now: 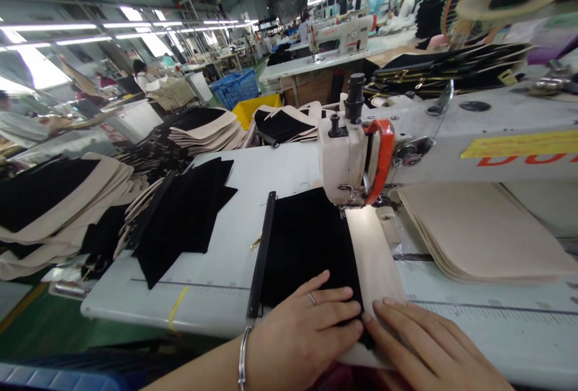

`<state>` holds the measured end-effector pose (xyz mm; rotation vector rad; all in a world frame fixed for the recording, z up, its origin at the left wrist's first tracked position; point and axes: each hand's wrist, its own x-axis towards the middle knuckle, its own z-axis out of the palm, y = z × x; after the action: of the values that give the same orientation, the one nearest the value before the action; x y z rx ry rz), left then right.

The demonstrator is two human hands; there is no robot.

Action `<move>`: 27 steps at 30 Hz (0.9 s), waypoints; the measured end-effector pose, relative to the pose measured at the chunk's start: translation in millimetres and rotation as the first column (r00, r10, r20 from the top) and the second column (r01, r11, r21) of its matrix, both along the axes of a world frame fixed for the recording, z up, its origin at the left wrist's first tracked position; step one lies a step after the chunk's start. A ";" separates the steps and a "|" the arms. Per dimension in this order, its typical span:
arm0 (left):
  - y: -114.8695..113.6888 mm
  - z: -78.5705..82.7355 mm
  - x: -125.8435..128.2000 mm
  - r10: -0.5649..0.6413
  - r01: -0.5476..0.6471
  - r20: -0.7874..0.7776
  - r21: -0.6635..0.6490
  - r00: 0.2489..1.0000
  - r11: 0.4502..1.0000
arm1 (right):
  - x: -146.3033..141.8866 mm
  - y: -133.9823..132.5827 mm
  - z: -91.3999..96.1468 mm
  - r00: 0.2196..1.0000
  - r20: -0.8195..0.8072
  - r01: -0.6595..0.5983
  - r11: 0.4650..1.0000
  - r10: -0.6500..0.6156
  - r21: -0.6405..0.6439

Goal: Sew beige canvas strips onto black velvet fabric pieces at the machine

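Observation:
My left hand (311,322) lies flat on a black fabric piece (307,240), its fingers stretched out toward the fabric's right edge. A dark strip (262,255) runs along the left side of this piece, with a small gold zipper pull (256,241) beside it. My right hand (424,340) rests with fingers extended on a beige panel (374,252), which shows alongside the black fabric's right edge. Fingertips of both hands nearly meet at that edge. At the far end, the two layers lie under the needle area of a sewing machine (356,162).
Beige panels (483,228) are stacked right of the machine head. Black pieces (185,210) lie on the table's left, beside piles of black-and-beige panels (58,198). A yellow bin (255,108) and blue basket (237,87) stand behind. Another sewing machine (341,35) is farther back.

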<state>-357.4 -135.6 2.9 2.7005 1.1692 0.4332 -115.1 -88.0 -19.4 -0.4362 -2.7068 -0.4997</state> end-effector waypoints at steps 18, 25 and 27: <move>54.0 -14.0 -9.6 -0.004 0.008 -0.041 0.102 0.999 0.995 | -12.0 25.9 -2.4 0.978 -0.087 0.162 0.953 -0.190 -0.257; 76.2 -11.0 -14.8 -0.007 0.011 -0.043 0.095 0.999 0.995 | -19.9 40.5 -3.5 0.961 -0.053 0.230 0.890 -0.272 -0.395; 78.6 -12.0 -16.2 -0.005 0.010 -0.050 0.095 0.999 0.995 | -21.2 42.5 -3.3 0.962 -0.041 0.226 0.877 -0.268 -0.425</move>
<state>-373.7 -57.0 -9.1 2.8111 1.1791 0.4344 -136.3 -45.5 -22.6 -0.9058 -2.6646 0.0509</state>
